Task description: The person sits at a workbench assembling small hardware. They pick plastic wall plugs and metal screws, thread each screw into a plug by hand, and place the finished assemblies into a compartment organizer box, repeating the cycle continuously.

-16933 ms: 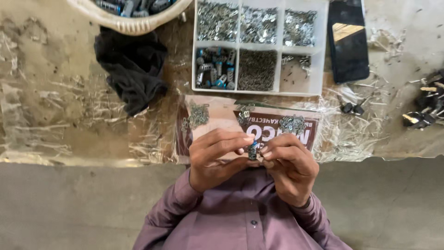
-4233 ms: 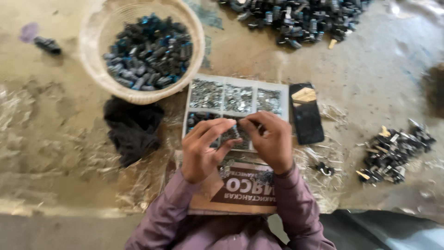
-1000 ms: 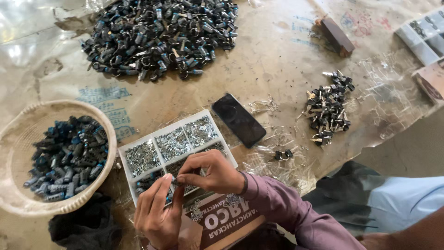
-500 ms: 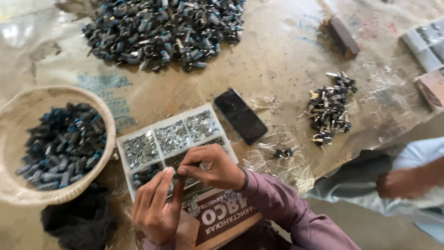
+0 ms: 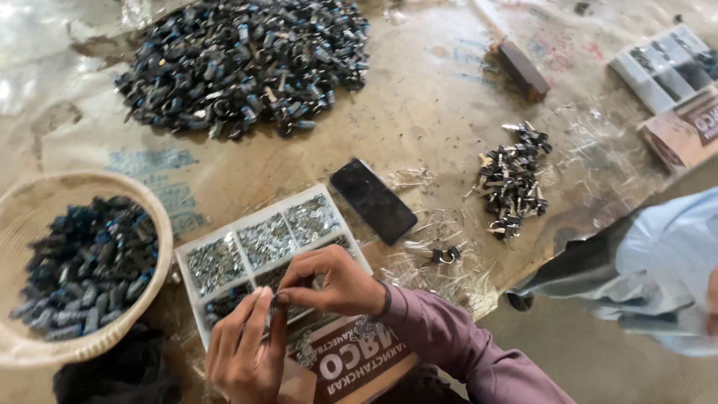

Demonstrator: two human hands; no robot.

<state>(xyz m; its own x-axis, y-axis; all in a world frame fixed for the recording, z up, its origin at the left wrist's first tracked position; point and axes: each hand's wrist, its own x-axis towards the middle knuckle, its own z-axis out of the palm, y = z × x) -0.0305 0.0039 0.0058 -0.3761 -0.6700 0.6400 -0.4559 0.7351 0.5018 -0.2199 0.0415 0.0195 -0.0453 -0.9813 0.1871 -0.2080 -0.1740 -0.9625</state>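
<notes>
My left hand point(image 5: 241, 350) and my right hand point(image 5: 333, 283) meet over the near side of a white compartment tray point(image 5: 254, 224) that holds several heaps of small silver metal parts. Together the fingertips pinch a small dark part point(image 5: 275, 301) just above the tray's front compartments. The part is mostly hidden by my fingers. A printed brown cardboard box point(image 5: 351, 359) lies under my wrists at the table's near edge.
A woven basket point(image 5: 153, 224) of dark blue-black parts stands at the left. A big heap of the same parts point(image 5: 239, 63) lies at the back, a smaller pile point(image 5: 512, 179) at the right. A black phone point(image 5: 372, 200) lies beside the tray. Another person in pale blue point(image 5: 666, 262) is at the right.
The view has shifted a little to the left and nearer. My hands stay together over the tray, still pinching the small part. The person at the right has moved in their spot.
</notes>
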